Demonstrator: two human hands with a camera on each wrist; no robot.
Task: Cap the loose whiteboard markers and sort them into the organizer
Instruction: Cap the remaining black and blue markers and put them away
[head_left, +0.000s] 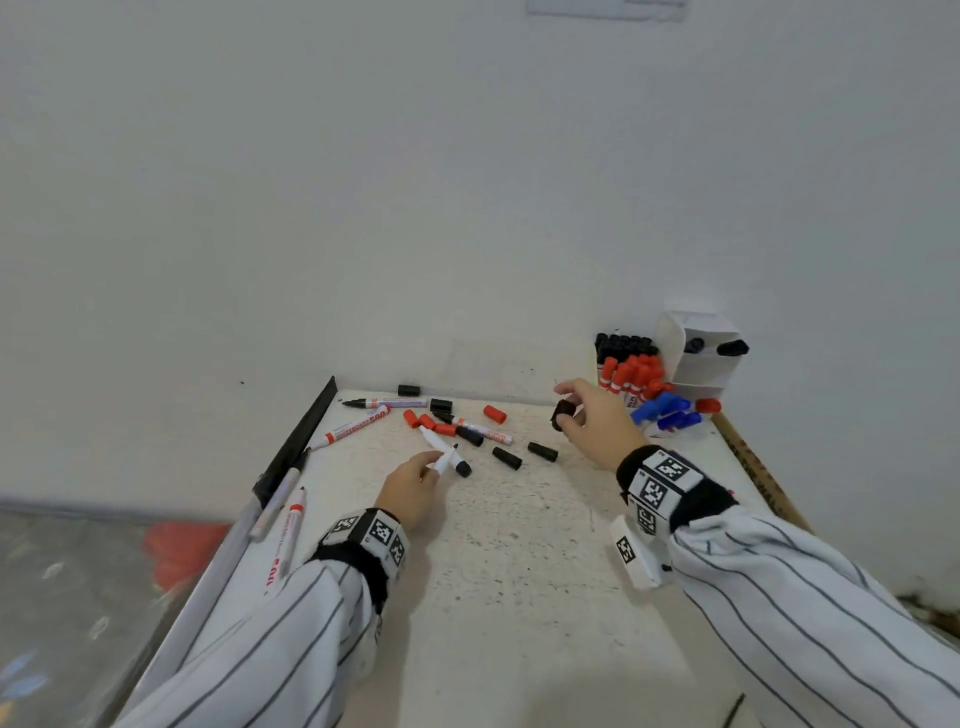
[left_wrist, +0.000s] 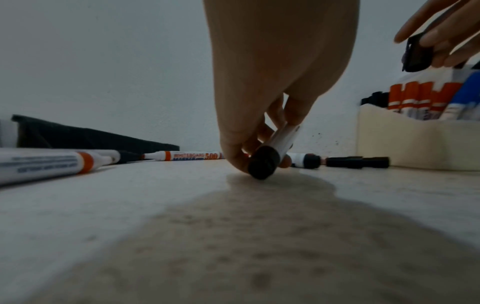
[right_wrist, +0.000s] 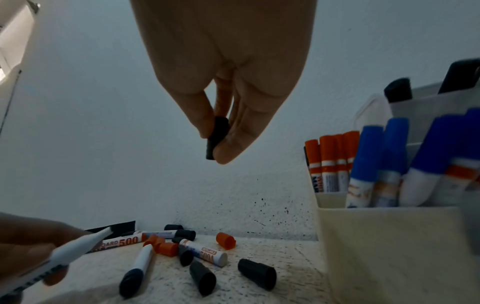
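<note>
My left hand grips an uncapped white marker low over the table, its black tip pointing up and to the right. The left wrist view shows that marker's black rear end near the tabletop. Thumb and fingers of my right hand pinch a black cap, raised above the table beside the white organizer. Sorted black, red and blue capped markers stand in the organizer. Loose black caps, red caps and more markers lie between my hands.
A black strip runs along the table's left edge, with two markers lying beside it. The white wall stands right behind the table. A capped black marker lies near my left hand. A wooden edge borders the right side.
</note>
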